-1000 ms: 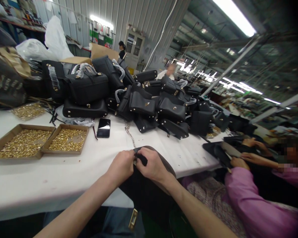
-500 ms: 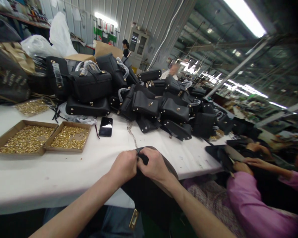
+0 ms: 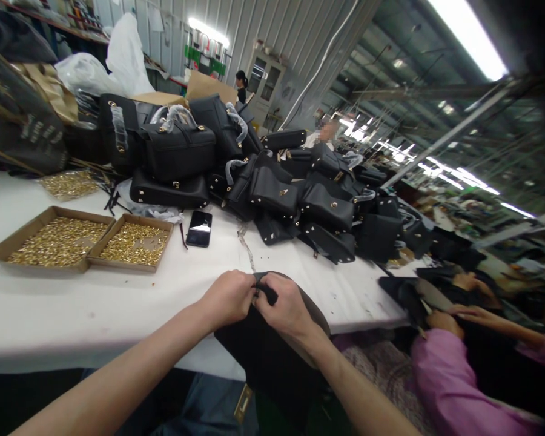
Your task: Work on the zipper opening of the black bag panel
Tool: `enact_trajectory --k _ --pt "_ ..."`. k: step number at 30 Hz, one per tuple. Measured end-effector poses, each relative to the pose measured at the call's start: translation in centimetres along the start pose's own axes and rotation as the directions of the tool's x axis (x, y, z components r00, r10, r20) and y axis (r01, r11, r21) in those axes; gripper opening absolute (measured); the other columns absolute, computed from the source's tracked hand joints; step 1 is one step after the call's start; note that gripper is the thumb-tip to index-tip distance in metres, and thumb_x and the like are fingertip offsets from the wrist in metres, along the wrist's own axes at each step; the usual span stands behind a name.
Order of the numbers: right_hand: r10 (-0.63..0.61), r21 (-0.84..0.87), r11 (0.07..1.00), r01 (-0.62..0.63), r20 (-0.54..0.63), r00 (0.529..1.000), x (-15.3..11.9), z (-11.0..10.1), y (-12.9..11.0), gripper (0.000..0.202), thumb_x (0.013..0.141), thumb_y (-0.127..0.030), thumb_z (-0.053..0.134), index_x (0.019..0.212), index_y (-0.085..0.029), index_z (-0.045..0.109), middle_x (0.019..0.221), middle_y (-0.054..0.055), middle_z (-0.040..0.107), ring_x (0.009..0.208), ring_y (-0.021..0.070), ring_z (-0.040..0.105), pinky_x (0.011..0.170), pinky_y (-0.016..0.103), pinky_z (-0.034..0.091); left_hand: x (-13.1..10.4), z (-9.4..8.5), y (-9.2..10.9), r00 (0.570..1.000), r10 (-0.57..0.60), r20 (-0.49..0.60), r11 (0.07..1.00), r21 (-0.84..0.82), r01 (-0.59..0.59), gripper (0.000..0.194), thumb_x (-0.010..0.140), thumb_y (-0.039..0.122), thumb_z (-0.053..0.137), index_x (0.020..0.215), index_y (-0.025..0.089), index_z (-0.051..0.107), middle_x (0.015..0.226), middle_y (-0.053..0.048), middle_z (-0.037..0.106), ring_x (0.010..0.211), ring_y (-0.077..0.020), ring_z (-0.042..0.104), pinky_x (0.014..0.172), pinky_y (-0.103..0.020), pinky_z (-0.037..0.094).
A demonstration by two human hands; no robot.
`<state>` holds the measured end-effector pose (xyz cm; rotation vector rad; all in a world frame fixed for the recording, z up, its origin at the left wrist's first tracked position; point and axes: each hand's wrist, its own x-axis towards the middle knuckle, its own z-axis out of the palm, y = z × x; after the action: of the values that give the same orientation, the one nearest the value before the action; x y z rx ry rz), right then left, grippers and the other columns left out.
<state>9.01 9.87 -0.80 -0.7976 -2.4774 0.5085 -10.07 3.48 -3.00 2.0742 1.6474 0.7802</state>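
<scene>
A black handbag piece [image 3: 279, 354] hangs over the table's front edge in front of me, with a gold-coloured metal fitting [image 3: 243, 402] at its lower end. My left hand [image 3: 234, 297] is closed on its upper edge. Beside it, my right hand [image 3: 284, 303] pinches the same edge, thumb and fingers bent inward. The two hands almost meet, and what lies between the fingertips is too small to make out. To the left stand two shallow cardboard trays, a larger tray [image 3: 93, 264] and a smaller tray [image 3: 166, 245], both holding small gold-coloured metal parts.
Black handbags [image 3: 181, 151] with wrapped handles are heaped along the back of the white table [image 3: 118, 321]. A phone [image 3: 198, 229] lies before them, and a bag of gold parts [image 3: 70, 183] at left. At right, a co-worker's pink sleeve [image 3: 454, 381] and hands work on black pieces.
The view has shifted slightly, so the table things appear a little further right. My hands keep their grip on the black piece, with small finger movements at its edge.
</scene>
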Motion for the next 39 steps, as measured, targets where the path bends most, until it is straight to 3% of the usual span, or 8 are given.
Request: enact_trajectory --k 9,18,23,27,33,39 --pt "-0.009 0.001 1.000 0.009 0.036 0.999 -0.2 -0.5 0.0 0.008 0.092 -0.015 0.067 0.090 -0.023 0.065 0.086 0.002 0.069 0.079 0.0220 0.063 0.076 0.037 0.046 0.0 -0.5 -0.4 0.995 0.082 0.060 0.995 0.060 -0.086 0.024 0.105 0.025 0.053 0.096 0.019 0.074 0.096 -0.017 0.081 0.091 -0.0341 0.079 0.082 -0.041 0.058" --pt "-0.011 -0.047 0.999 0.013 0.034 0.999 0.3 -0.6 0.4 0.012 0.090 -0.016 0.067 0.082 -0.023 0.062 0.080 0.002 0.067 0.075 0.0219 0.061 0.072 0.037 0.043 0.0 0.4 0.0 0.995 0.098 0.008 0.992 0.078 -0.098 0.024 0.104 0.024 0.051 0.106 0.014 0.073 0.101 -0.020 0.080 0.091 -0.0372 0.079 0.082 -0.046 0.059" --pt "0.007 -0.045 0.999 -0.004 0.070 0.998 0.8 -0.5 0.4 0.011 0.090 -0.015 0.068 0.082 -0.022 0.064 0.081 0.001 0.069 0.075 0.0208 0.062 0.072 0.036 0.043 -0.1 0.9 -0.6 0.998 0.060 -0.028 0.998 0.037 -0.058 0.026 0.104 0.025 0.050 0.108 0.015 0.073 0.103 -0.018 0.081 0.096 -0.0363 0.080 0.083 -0.044 0.059" --pt "0.014 -0.094 0.996 -0.006 0.085 0.996 1.2 -0.7 0.7 0.011 0.090 -0.013 0.067 0.084 -0.022 0.065 0.083 0.002 0.070 0.077 0.0213 0.062 0.072 0.035 0.042 0.5 0.7 -1.0 0.999 0.024 -0.036 1.000 -0.008 -0.024 0.023 0.104 0.028 0.055 0.097 0.021 0.075 0.100 -0.013 0.083 0.098 -0.0312 0.080 0.084 -0.038 0.057" --pt "0.004 -0.111 0.994 0.005 0.082 0.997 1.2 -0.8 1.1 0.012 0.090 -0.011 0.065 0.088 -0.022 0.063 0.087 0.002 0.069 0.080 0.0211 0.061 0.075 0.035 0.041 1.0 0.2 -0.2 0.996 -0.060 -0.069 0.998 0.019 0.062 0.023 0.100 0.029 0.057 0.094 0.020 0.077 0.096 -0.017 0.082 0.092 -0.0360 0.079 0.079 -0.042 0.055" --pt "0.022 -0.062 0.998 -0.017 0.076 0.997 1.1 -1.1 0.7 0.011 0.089 -0.011 0.066 0.088 -0.021 0.062 0.089 0.003 0.070 0.083 0.0200 0.062 0.077 0.033 0.041 1.1 -0.5 -0.3 0.997 -0.064 -0.036 0.997 0.029 0.065 0.021 0.098 0.030 0.061 0.090 0.022 0.079 0.094 -0.012 0.084 0.092 -0.0316 0.080 0.078 -0.037 0.053"
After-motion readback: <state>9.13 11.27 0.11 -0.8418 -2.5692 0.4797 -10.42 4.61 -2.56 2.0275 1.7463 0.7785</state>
